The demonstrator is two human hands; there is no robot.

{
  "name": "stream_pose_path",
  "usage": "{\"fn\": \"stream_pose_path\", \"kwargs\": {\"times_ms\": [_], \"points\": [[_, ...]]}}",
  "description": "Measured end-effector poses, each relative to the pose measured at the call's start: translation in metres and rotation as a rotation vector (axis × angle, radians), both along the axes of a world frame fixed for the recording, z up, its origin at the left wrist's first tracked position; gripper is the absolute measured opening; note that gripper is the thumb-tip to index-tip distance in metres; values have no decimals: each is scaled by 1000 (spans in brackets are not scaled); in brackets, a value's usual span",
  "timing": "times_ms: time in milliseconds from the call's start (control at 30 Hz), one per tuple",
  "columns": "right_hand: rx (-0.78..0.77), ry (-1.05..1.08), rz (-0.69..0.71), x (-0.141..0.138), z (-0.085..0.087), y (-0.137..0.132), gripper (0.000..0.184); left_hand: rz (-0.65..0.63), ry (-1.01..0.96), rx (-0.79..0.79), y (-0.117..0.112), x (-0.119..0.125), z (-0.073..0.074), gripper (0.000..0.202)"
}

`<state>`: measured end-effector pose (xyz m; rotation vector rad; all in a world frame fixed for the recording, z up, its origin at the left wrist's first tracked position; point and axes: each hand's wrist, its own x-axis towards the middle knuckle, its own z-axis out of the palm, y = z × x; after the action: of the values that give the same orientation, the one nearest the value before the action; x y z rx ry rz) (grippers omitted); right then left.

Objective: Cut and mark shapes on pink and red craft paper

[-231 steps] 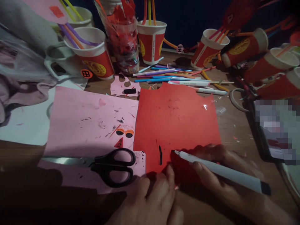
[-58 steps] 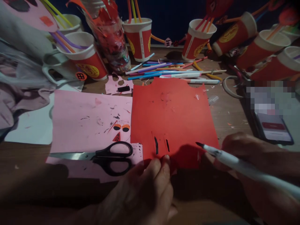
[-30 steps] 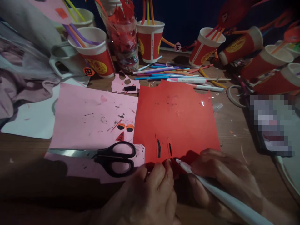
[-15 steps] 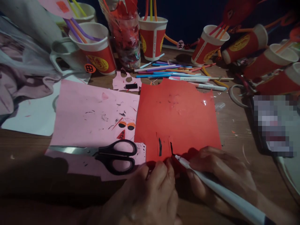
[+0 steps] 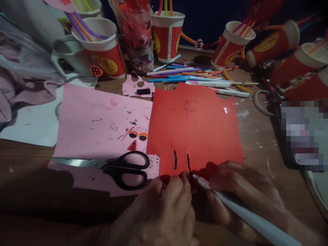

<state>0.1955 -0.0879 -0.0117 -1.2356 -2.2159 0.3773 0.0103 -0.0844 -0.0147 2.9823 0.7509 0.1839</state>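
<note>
My right hand [image 5: 246, 194] is closed around a white marker [image 5: 246, 210], whose tip touches the lower part of a red sheet of paper [image 5: 194, 119]. A thin black line runs up from that tip; a thicker black stroke [image 5: 175, 159] lies left of it. My left hand [image 5: 164, 212] has its fingers curled together at the sheet's bottom edge, holding it down. Left of that hand, black-handled scissors [image 5: 123, 169] rest on a pink sheet [image 5: 84, 126]. Two orange-and-black paper eyes [image 5: 137, 135] and a small red triangle [image 5: 132, 146] lie on the pink sheet.
Several red paper cups [image 5: 168, 37] with straws line the back. Loose straws and pens [image 5: 184, 73] lie before them, near a pink paper scrap [image 5: 133, 83]. A pale mug [image 5: 69, 56] stands at left. Tape rings [image 5: 263, 102] and a blurred-out device [image 5: 302, 136] lie at right.
The marker's tip has moved slightly down and to the right, and the black line behind it is longer. My left hand stays in place. The view has shifted a little.
</note>
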Motion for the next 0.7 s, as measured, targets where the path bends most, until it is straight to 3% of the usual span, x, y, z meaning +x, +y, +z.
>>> {"fn": "stream_pose_path", "kwargs": {"times_ms": [400, 700], "points": [[-27, 37, -45, -1, -3, 0, 14, 20, -12, -15, 0, 1, 1, 36], [-19, 36, -33, 0, -3, 2, 12, -33, 8, 23, 1, -1, -1, 36]]}}
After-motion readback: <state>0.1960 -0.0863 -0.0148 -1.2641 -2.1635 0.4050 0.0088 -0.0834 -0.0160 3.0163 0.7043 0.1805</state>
